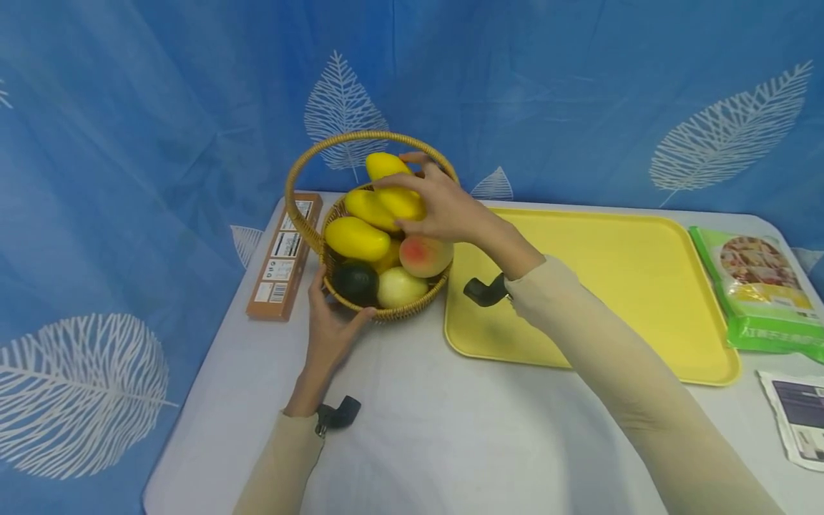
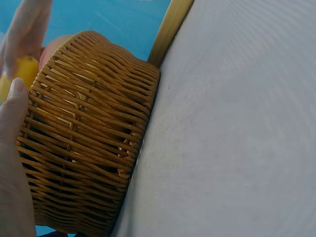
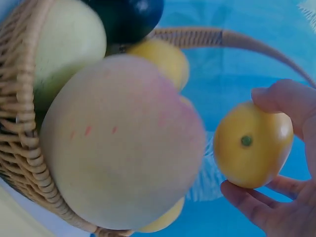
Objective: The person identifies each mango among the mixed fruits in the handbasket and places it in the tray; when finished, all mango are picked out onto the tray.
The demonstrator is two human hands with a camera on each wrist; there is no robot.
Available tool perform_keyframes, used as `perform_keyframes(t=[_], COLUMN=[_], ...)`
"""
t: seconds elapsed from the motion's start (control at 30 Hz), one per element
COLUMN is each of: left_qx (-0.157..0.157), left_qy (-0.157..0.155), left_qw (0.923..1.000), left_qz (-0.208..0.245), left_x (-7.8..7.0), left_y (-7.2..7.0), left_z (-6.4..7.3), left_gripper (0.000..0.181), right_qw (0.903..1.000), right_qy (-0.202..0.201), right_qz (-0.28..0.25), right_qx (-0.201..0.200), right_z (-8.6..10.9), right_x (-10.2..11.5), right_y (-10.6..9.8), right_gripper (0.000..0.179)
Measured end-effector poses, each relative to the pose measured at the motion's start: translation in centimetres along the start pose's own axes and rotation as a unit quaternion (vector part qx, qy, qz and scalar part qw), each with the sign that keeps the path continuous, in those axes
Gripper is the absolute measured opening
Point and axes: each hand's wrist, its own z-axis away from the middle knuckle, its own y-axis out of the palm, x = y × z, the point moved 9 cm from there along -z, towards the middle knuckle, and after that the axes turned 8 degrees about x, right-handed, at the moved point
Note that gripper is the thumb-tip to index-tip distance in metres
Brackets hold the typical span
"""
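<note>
A wicker basket (image 1: 412, 312) with an arched handle (image 1: 367, 134) holds several fruits. My left hand (image 1: 328, 332) holds the basket's near left side, its thumb (image 2: 17, 91) at the rim in the left wrist view. My right hand (image 1: 444, 204) grips a yellow mango (image 1: 404, 204) between thumb and fingers, above the basket's far side. The right wrist view shows this mango (image 3: 252, 148) end-on, its green stem spot facing the camera. Below lie other yellow mangoes (image 1: 356, 239), a peach (image 1: 426, 255) with a red blush, a pale round fruit (image 1: 402, 288) and a dark green fruit (image 1: 356, 282).
Right of the basket lies a yellow tray (image 1: 618, 286) on the white table (image 1: 425, 429). A green food packet (image 1: 766, 286) and a white-and-purple packet (image 1: 801, 415) lie beyond it. A long brown box (image 1: 283, 257) stands left of the basket. Blue leaf-print cloth (image 1: 547, 93) hangs behind.
</note>
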Motion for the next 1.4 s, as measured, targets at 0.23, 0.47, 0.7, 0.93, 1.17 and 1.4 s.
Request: perform_keyframes(t=[0.23,0.47,0.7,0.93,1.17,1.4], left_qx=[0.011,0.003,0.001,-0.001,0.002,0.003], left_qy=[-0.012,-0.009,-0.004,-0.010,-0.019,-0.015], left_qw=[0.9998,0.9999,1.0000,0.9999,0.9998,0.9999], left_qz=[0.008,0.007,-0.002,-0.002,0.000,0.006], left_x=[-1.8,0.1,-0.1,0.0,0.0,-0.2], left_y=[-0.2,-0.1,-0.1,-0.2,-0.1,0.1], left_z=[0.0,-0.1,0.0,-0.1,0.1,0.1], left_gripper=[0.103,0.107,0.105,0.104,0.103,0.103], right_qw=[0.9988,0.9979,0.9974,0.9963,0.9928,0.9881], right_qy=[-0.039,-0.049,-0.034,0.004,0.080,0.141], right_qz=[0.003,-0.014,-0.014,-0.025,-0.027,-0.049], right_qx=[-0.030,-0.039,-0.062,-0.083,-0.084,-0.040], right_z=[2.4,5.8,10.0,12.2,12.8,12.0], right_x=[2.1,1.8,0.9,-2.9,-7.8,-12.4], right_y=[-0.5,0.0,-1.1,-1.6,-0.5,1.9], right_gripper=[0.051,0.050,0.054,0.054,0.055,0.056])
